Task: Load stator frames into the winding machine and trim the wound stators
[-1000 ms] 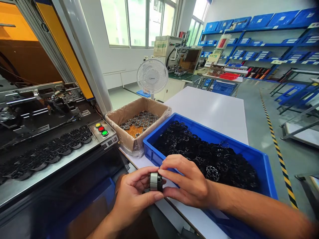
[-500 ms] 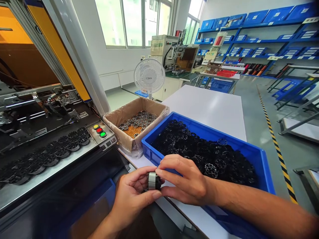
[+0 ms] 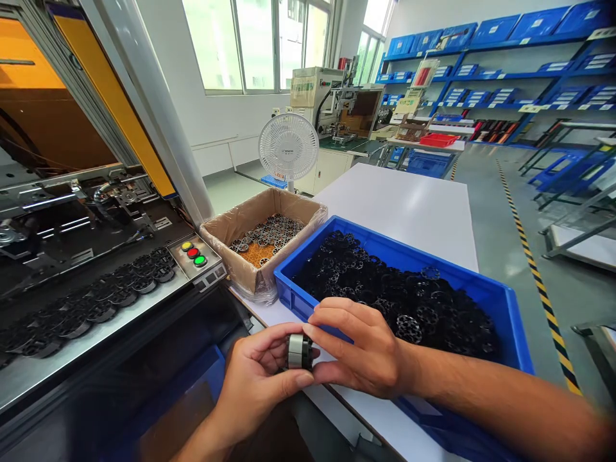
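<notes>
Both my hands meet low center of the frame, w/ a small cylindrical part (image 3: 299,351) pinched between them: left hand (image 3: 255,385) cups it from below w/ thumb and fingers closed on its side, right hand (image 3: 359,350) grips its other end w/ fingertips (image 3: 312,333). So both are clenched on the part, held in the air just in front of the table (image 3: 409,205) edge, near the corner of the blue bin (image 3: 500,321). The part shows a silver band and a dark end; more detail I can't make out, since my fingers cover most of it. Risk as I judge it: the grip is fingertip-only, over the gap between table and machine (image 3: 72,218), so a slip while twisting or pressing could drop it down into the dark space lower left, hard to get back. Squeezing off-axis might also cock the two halves, if it's two pieces; can't tell. The bin's black rings (image 3: 385,289) blur together toward the right, and the box (image 3: 262,228) behind holds similar pieces, unclear which kind. The rings on the machine shelf (image 3: 96,301) are cut off at the left edge; my forearms run out of frame at the bottom.
</notes>
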`<state>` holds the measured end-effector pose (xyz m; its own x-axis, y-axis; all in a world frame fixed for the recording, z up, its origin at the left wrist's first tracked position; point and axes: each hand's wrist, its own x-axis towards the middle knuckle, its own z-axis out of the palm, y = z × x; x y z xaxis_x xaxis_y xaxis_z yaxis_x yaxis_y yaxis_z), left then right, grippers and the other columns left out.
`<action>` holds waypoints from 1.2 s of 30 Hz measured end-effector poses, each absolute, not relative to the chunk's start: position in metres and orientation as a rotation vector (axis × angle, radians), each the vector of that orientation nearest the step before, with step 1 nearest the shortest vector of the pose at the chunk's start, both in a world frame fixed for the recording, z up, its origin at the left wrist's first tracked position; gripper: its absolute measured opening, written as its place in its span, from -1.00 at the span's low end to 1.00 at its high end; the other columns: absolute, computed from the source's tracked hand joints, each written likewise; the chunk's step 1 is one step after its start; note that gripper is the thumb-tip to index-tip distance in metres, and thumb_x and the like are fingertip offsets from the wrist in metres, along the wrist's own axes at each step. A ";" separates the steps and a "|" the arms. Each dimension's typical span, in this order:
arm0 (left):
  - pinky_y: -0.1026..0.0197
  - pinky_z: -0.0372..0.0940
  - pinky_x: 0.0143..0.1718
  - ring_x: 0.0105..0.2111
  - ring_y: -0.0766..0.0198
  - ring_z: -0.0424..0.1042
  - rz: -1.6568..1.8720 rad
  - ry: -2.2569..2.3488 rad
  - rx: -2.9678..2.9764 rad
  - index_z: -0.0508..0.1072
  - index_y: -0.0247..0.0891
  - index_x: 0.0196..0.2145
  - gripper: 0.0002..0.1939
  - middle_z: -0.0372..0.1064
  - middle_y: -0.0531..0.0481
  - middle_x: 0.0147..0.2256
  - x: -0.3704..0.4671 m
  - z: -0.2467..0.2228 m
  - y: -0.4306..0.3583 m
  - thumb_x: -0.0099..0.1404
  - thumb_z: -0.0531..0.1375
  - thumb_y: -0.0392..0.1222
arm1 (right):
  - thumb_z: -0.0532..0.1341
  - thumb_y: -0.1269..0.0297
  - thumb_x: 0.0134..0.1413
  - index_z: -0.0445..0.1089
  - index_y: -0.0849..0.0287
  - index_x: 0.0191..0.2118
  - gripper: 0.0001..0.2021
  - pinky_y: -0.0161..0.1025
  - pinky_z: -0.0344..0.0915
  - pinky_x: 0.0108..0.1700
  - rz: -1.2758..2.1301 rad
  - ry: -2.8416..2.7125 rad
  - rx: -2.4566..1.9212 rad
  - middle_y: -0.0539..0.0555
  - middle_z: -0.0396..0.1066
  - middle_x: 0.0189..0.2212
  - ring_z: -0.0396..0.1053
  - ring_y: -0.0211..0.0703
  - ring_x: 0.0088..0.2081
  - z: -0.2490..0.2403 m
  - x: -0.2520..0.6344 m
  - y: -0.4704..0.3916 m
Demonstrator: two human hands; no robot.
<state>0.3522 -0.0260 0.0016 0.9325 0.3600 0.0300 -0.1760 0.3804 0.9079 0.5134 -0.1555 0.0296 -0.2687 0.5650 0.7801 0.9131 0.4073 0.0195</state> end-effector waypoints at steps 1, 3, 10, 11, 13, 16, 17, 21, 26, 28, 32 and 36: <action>0.29 0.46 -0.19 -0.25 0.19 0.60 0.338 0.189 1.130 0.60 -0.23 -0.12 -0.56 0.63 -0.09 -0.26 0.352 0.001 -0.026 -0.01 0.48 -0.30 | 0.17 0.12 0.29 0.42 0.42 -0.08 -0.63 -0.05 0.53 -0.18 -0.672 -1.962 -1.261 0.28 0.46 -0.30 0.44 0.01 -0.17 0.029 0.514 -0.156; 0.27 0.47 -0.19 -0.25 0.17 0.60 0.322 0.203 1.134 0.59 -0.25 -0.11 -0.54 0.63 -0.10 -0.27 0.353 -0.001 -0.026 -0.02 0.48 -0.29 | 0.18 0.10 0.28 0.45 0.43 -0.12 -0.61 -0.07 0.54 -0.17 -0.770 -1.985 -1.257 0.28 0.47 -0.30 0.45 0.02 -0.16 0.028 0.515 -0.156; 0.23 0.48 -0.17 -0.24 0.15 0.61 0.283 0.169 1.060 0.61 -0.21 -0.12 -0.54 0.64 -0.09 -0.26 0.351 0.000 -0.032 -0.03 0.48 -0.32 | 0.05 0.20 0.36 0.50 0.42 -0.18 -0.62 -0.12 0.55 -0.15 -0.957 -2.086 -1.233 0.26 0.51 -0.26 0.48 -0.02 -0.17 0.029 0.515 -0.157; 0.25 0.48 -0.17 -0.24 0.16 0.61 0.277 0.166 1.057 0.61 -0.19 -0.12 -0.55 0.64 -0.08 -0.25 0.351 0.001 -0.032 -0.01 0.48 -0.33 | 0.04 0.22 0.37 0.50 0.42 -0.18 -0.62 -0.13 0.55 -0.15 -0.962 -2.091 -1.229 0.26 0.52 -0.26 0.48 -0.03 -0.16 0.030 0.515 -0.157; 0.27 0.46 -0.15 -0.21 0.18 0.60 0.258 0.161 1.065 0.61 -0.17 -0.10 -0.56 0.64 -0.05 -0.23 0.350 0.001 -0.032 0.02 0.46 -0.34 | 0.04 0.27 0.36 0.50 0.44 -0.20 -0.64 -0.14 0.55 -0.15 -0.943 -2.095 -1.223 0.27 0.52 -0.26 0.49 -0.01 -0.16 0.030 0.513 -0.157; 0.28 0.45 -0.13 -0.18 0.18 0.59 0.226 0.157 1.082 0.60 -0.14 -0.07 -0.57 0.63 -0.03 -0.22 0.350 -0.001 -0.030 0.06 0.44 -0.33 | 0.08 0.30 0.33 0.49 0.49 -0.19 -0.67 -0.12 0.55 -0.14 -0.887 -2.098 -1.221 0.29 0.51 -0.25 0.50 0.04 -0.15 0.026 0.511 -0.157; 0.28 0.45 -0.12 -0.17 0.18 0.59 0.225 0.155 1.090 0.59 -0.13 -0.06 -0.56 0.63 -0.02 -0.21 0.350 -0.002 -0.030 0.06 0.44 -0.32 | 0.08 0.30 0.33 0.49 0.50 -0.19 -0.67 -0.12 0.55 -0.14 -0.875 -2.098 -1.224 0.30 0.51 -0.25 0.50 0.05 -0.15 0.025 0.510 -0.157; 0.18 0.35 0.10 -0.02 0.14 0.52 0.250 0.134 1.185 0.52 -0.08 0.06 -0.55 0.55 -0.03 -0.01 0.345 -0.001 -0.032 0.20 0.36 -0.23 | 0.14 0.24 0.31 0.48 0.49 -0.19 -0.67 -0.12 0.55 -0.12 -0.836 -2.079 -1.258 0.30 0.51 -0.25 0.49 0.06 -0.13 0.021 0.510 -0.157; 0.03 0.23 0.23 0.20 0.06 0.32 0.353 0.177 1.562 0.16 -0.14 0.32 -0.48 0.24 -0.17 0.27 0.347 -0.013 -0.025 0.45 0.06 -0.16 | 0.21 0.06 0.25 0.45 0.41 -0.10 -0.59 -0.06 0.53 -0.12 -0.708 -1.957 -1.411 0.32 0.48 -0.23 0.47 0.06 -0.13 0.027 0.525 -0.157; -0.06 0.11 0.30 0.28 0.03 0.20 0.472 0.274 1.916 0.06 -0.19 0.36 -0.45 0.09 -0.22 0.34 0.358 -0.039 -0.018 0.46 0.01 -0.20 | 0.18 0.07 0.27 0.43 0.37 -0.05 -0.60 -0.05 0.52 -0.15 -0.698 -1.876 -1.485 0.33 0.47 -0.20 0.46 0.05 -0.14 0.030 0.532 -0.158; -0.32 0.05 0.28 0.32 -0.16 0.09 0.451 0.326 2.307 0.24 -0.40 0.24 -0.49 0.10 -0.41 0.31 0.388 -0.115 -0.007 0.37 0.10 -0.23 | 0.14 0.14 0.30 0.43 0.42 -0.04 -0.62 -0.05 0.50 -0.17 -0.706 -1.860 -1.522 0.38 0.47 -0.20 0.46 0.07 -0.14 0.030 0.539 -0.158; -0.39 0.07 0.25 0.28 -0.22 0.17 0.425 0.379 2.303 0.37 -0.40 0.12 -0.57 0.18 -0.47 0.26 0.405 -0.157 -0.006 0.33 0.18 -0.21 | 0.16 0.24 0.29 0.44 0.38 -0.05 -0.71 -0.12 0.49 -0.15 -0.714 -1.840 -1.560 0.33 0.49 -0.18 0.48 0.01 -0.15 0.026 0.547 -0.153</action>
<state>0.4053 -0.0056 -0.1570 0.9010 0.3913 0.1876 0.1420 -0.6744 0.7245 0.5472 -0.1531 0.0257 -0.1146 0.6549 0.7469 0.9874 0.1580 0.0129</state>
